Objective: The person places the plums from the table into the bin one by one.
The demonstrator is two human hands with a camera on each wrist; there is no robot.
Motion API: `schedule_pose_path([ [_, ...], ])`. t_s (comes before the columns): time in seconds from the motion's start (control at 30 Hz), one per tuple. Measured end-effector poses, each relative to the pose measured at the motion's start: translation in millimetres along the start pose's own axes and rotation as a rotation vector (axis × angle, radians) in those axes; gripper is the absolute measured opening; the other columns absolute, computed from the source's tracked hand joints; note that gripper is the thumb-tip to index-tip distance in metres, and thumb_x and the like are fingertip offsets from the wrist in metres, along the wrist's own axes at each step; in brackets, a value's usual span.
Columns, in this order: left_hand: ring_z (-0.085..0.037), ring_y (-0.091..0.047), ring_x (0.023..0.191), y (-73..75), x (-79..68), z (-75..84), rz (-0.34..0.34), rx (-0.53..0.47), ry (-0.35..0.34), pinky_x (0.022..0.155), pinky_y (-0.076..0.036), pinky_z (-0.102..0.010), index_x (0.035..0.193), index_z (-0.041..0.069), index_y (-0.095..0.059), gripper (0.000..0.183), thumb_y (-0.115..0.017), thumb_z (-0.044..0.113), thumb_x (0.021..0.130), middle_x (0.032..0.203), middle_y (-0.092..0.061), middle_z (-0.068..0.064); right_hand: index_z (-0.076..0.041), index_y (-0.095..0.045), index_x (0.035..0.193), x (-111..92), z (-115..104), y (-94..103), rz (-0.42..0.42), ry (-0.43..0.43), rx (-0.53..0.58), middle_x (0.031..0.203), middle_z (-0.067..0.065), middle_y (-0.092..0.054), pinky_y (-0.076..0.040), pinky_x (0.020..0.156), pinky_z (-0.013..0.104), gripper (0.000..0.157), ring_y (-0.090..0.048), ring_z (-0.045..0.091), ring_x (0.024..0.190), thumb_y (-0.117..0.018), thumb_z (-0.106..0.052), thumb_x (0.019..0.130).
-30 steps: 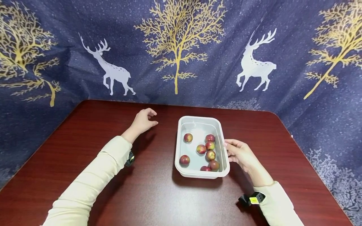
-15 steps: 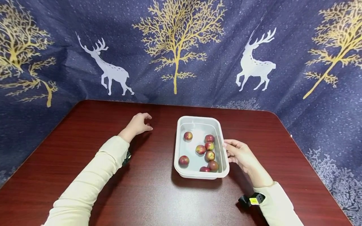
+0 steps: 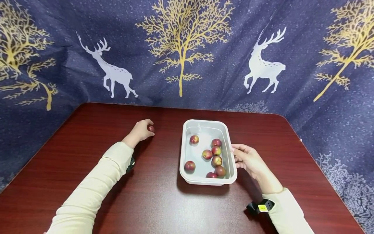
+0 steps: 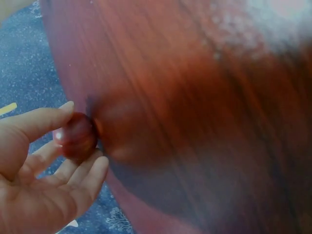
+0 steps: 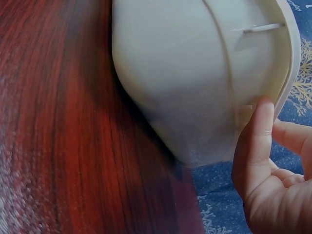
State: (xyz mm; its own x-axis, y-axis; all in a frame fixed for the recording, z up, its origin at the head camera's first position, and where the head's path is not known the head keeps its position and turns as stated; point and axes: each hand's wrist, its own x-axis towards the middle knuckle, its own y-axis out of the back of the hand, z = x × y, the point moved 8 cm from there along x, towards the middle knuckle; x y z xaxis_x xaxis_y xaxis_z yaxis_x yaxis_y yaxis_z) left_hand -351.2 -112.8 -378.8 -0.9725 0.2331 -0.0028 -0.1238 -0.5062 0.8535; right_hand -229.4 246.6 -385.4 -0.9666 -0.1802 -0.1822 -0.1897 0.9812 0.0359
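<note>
My left hand (image 3: 141, 130) is at the left of the table and holds a dark red plum (image 3: 151, 128) between thumb and fingertips. In the left wrist view the thumb lies on one side of that plum (image 4: 78, 137) and the fingers on the other. A white plastic box (image 3: 187, 130) stands right of the middle, with several red and yellow plums (image 3: 207, 154) on its floor. On its right side my right hand (image 3: 248, 159) grips the rim. The right wrist view shows the thumb (image 5: 256, 141) against the box's outer wall, below the rim.
The dark red wooden table (image 3: 146, 195) reaches back to a blue cloth (image 3: 216, 91) printed with trees and deer. Between the left hand and the box lies a strip of bare tabletop.
My left hand has moved a little left and down, and its fingers have closed round a plum on the table. The right hand and the box stay nearly where they were.
</note>
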Motion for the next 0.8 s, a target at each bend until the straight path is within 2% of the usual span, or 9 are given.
schedule_pose_path([
  [0.1,-0.042,-0.054,0.110,-1.4,3.7,-6.8,0.002,-0.022,0.013,0.097,-0.043,-0.047,0.119,-0.008,-0.054,0.046,-0.071,0.010,0.079,0.115,-0.060,-0.028,0.016,-0.040,0.127,0,-1,-0.5,-0.004,0.004,-0.001,0.080,-0.005,-0.066,-0.054,0.059,0.023,0.042,-0.061,0.006,0.064,-0.050,-0.014,0.098],
  [0.13,-0.039,-0.056,0.104,-1.7,6.1,-10.4,0.025,-0.039,-0.009,0.091,-0.047,-0.043,0.117,-0.006,-0.056,0.046,-0.073,0.014,0.078,0.110,-0.062,-0.026,0.015,-0.041,0.127,0,-1,-0.6,-0.005,0.005,0.002,0.080,-0.005,-0.066,-0.054,0.059,0.023,0.042,-0.061,0.006,0.064,-0.050,-0.013,0.098],
  [0.2,-0.037,-0.057,0.102,-2.6,7.9,-13.4,0.022,-0.075,-0.002,0.088,-0.047,-0.042,0.116,-0.004,-0.056,0.047,-0.074,0.016,0.078,0.108,-0.063,-0.024,0.014,-0.043,0.125,0,-1,-0.6,-0.005,0.005,0.010,0.080,-0.005,-0.066,-0.054,0.059,0.023,0.039,-0.061,0.007,0.064,-0.050,-0.013,0.098],
  [0.33,-0.036,-0.058,0.101,-2.3,2.8,-8.8,0.017,-0.141,-0.001,0.087,-0.047,-0.041,0.119,-0.005,-0.054,0.047,-0.072,0.014,0.080,0.109,-0.064,-0.026,0.009,-0.048,0.121,0,-1,-0.5,-0.004,0.003,0.027,0.079,-0.004,-0.067,-0.054,0.059,0.023,0.032,-0.061,0.007,0.064,-0.050,-0.012,0.098],
  [0.4,-0.038,-0.057,0.106,-2.2,-2.0,-3.8,-0.009,-0.186,0.019,0.091,-0.045,-0.044,0.123,-0.009,-0.051,0.048,-0.070,0.009,0.082,0.114,-0.061,-0.029,0.007,-0.049,0.121,1,0,-0.9,-0.004,0.004,0.031,0.079,-0.004,-0.066,-0.054,0.059,0.022,0.030,-0.061,0.006,0.063,-0.050,-0.012,0.098],
  [0.5,-0.035,-0.058,0.102,-3.8,-5.5,-1.9,-0.014,-0.288,0.010,0.083,-0.047,-0.034,0.124,-0.011,-0.050,0.048,-0.069,0.006,0.083,0.113,-0.061,-0.031,0.007,-0.048,0.121,1,1,-2.0,-0.008,0.007,0.036,0.080,-0.004,-0.066,-0.054,0.059,0.022,0.030,-0.061,0.006,0.063,-0.049,-0.012,0.098],
  [0.63,-0.025,-0.060,0.091,-9.0,-8.2,-2.2,-0.059,-0.464,0.049,0.074,-0.049,-0.025,0.127,-0.012,-0.048,0.049,-0.066,0.003,0.084,0.113,-0.059,-0.031,0.008,-0.046,0.123,1,2,-3.1,-0.017,0.011,0.044,0.080,-0.004,-0.066,-0.054,0.059,0.022,0.033,-0.061,0.006,0.064,-0.049,-0.013,0.099],
  [0.7,-0.017,-0.059,0.087,-11.2,-10.2,-1.3,-0.087,-0.543,0.080,0.078,-0.052,-0.027,0.129,-0.011,-0.046,0.050,-0.065,0.004,0.086,0.113,-0.057,-0.029,0.008,-0.046,0.124,1,2,-3.1,-0.017,0.012,0.046,0.081,-0.004,-0.066,-0.054,0.059,0.023,0.033,-0.061,0.007,0.064,-0.049,-0.013,0.098],
  [0.8,-0.008,-0.058,0.087,-14.7,-12.9,2.0,-0.137,-0.667,0.111,0.091,-0.052,-0.038,0.134,-0.010,-0.042,0.051,-0.062,0.004,0.089,0.118,-0.053,-0.024,0.005,-0.049,0.122,1,2,-2.9,-0.014,0.011,0.055,0.080,-0.004,-0.066,-0.054,0.059,0.022,0.029,-0.061,0.007,0.063,-0.050,-0.013,0.098],
])
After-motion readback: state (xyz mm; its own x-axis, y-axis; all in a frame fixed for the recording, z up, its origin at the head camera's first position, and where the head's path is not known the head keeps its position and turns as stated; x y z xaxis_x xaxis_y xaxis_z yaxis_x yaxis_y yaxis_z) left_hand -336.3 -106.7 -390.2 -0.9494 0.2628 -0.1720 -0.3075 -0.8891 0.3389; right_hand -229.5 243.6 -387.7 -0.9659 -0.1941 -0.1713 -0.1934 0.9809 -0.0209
